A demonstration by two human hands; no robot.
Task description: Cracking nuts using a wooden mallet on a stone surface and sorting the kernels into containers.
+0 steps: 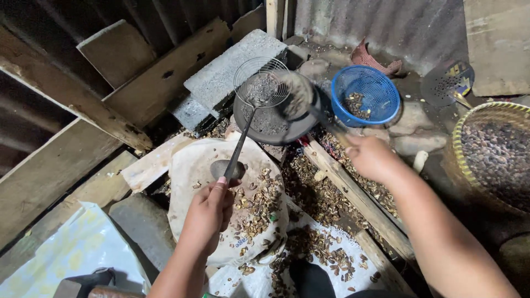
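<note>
My left hand (pixel 210 212) grips the long handle of a round wire skimmer (pixel 261 83), whose mesh bowl hangs over a dark round pan (pixel 259 124) and carries dark sand or grit. My right hand (pixel 371 157) holds the handle of a second tool, a blurred ladle or scoop (pixel 298 94), lifted at the skimmer's right edge above the pan. The pan holds dark gritty material. Below my left hand a pale sack-covered mound (pixel 193 165) carries a heap of brown nut shells (pixel 259 207).
A blue plastic mesh basket (pixel 381 83) with a few shells stands right of the pan. A woven basket (pixel 510 110) of dark nuts is at the far right. Grey blocks (pixel 226 72), wooden planks (pixel 353 193), a perforated metal ladle (pixel 444 83) and scattered shells surround the pan.
</note>
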